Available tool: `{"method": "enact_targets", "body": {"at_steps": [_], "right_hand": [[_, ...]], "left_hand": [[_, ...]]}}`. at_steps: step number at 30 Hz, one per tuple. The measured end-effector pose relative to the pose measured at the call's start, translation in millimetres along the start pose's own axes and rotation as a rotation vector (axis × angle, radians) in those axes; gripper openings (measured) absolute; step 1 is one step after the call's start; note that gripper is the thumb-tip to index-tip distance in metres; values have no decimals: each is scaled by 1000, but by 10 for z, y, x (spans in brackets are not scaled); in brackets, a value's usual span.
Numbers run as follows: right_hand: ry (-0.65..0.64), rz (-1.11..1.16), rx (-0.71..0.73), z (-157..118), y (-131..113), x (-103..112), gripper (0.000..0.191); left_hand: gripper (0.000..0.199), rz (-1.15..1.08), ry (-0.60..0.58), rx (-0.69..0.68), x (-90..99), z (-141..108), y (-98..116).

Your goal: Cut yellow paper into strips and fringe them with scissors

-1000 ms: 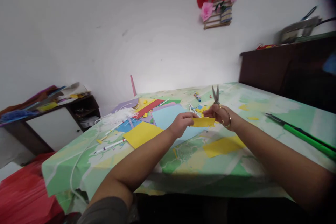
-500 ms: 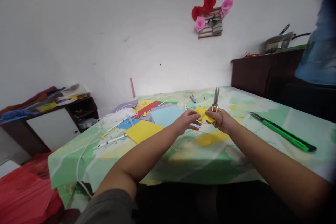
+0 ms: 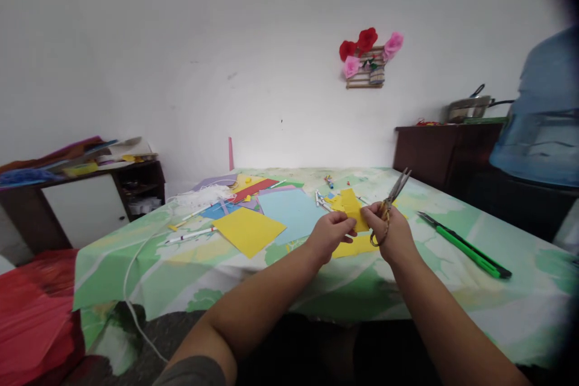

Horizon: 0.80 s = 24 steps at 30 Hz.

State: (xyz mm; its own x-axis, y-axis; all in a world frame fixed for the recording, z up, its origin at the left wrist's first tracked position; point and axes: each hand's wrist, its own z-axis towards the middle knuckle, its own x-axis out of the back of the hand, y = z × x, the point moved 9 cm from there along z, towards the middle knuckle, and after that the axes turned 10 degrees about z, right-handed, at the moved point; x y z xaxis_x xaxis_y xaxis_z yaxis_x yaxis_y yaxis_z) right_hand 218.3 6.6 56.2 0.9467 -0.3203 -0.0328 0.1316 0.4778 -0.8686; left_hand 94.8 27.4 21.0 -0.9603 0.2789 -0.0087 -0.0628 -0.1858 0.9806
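Observation:
A small piece of yellow paper [image 3: 354, 204] is held up between both hands over the table's near side. My left hand [image 3: 329, 235] pinches its left edge with thumb and fingers. At its right edge, the thumb and fingertips of my right hand [image 3: 394, 235] grip the same piece. Gold-handled scissors [image 3: 398, 184] also hang in my right hand, blades pointing up and to the right, the loops around the fingers. Beneath the hands lies another yellow paper piece [image 3: 357, 246].
Left of my hands lie a yellow sheet [image 3: 248, 231], a light blue sheet [image 3: 287, 212], a red strip [image 3: 256, 190], markers [image 3: 190, 235] and white string [image 3: 203, 196]. A green utility knife [image 3: 470, 251] rests on the right. Behind it stands a dark cabinet [image 3: 425, 151].
My left hand has closed on the yellow paper's left edge. The scissors have tipped from upright toward the right, and the paper is raised. The camera view has tilted up slightly.

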Motion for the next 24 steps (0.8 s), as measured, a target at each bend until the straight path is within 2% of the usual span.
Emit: {"method": "enact_targets", "body": {"at_steps": [2, 5, 7, 10, 12, 14, 17, 19, 22, 24], "right_hand": [[20, 5, 15, -5, -38, 33, 22], [37, 105, 59, -39, -93, 24, 22], [-9, 138, 75, -46, -89, -39, 23], [-14, -157, 76, -2, -13, -51, 21], [82, -348, 63, 24, 29, 48, 20], [133, -363, 52, 5, 37, 95, 21], [47, -267, 85, -55, -14, -40, 23], [8, -352, 133, -56, -70, -123, 20], [101, -614, 163, 38, -131, -47, 14], [149, -620, 116, 84, -150, 49, 15]], "left_hand": [[23, -88, 3, -23, 9, 10, 34], [36, -450, 10, 30, 66, 30, 29], [47, -672, -24, 97, 84, -4, 38], [57, -843, -196, 83, 64, -156, 224], [59, -904, -250, 7, 114, -269, 377], [59, -923, -192, -48, 214, -327, 437], [63, -899, -107, 30, 240, -325, 333], [69, -894, -162, 109, 145, -319, 267], [72, -899, -237, 121, 71, -330, 268], [71, -880, -187, 120, 114, -321, 246]]}}
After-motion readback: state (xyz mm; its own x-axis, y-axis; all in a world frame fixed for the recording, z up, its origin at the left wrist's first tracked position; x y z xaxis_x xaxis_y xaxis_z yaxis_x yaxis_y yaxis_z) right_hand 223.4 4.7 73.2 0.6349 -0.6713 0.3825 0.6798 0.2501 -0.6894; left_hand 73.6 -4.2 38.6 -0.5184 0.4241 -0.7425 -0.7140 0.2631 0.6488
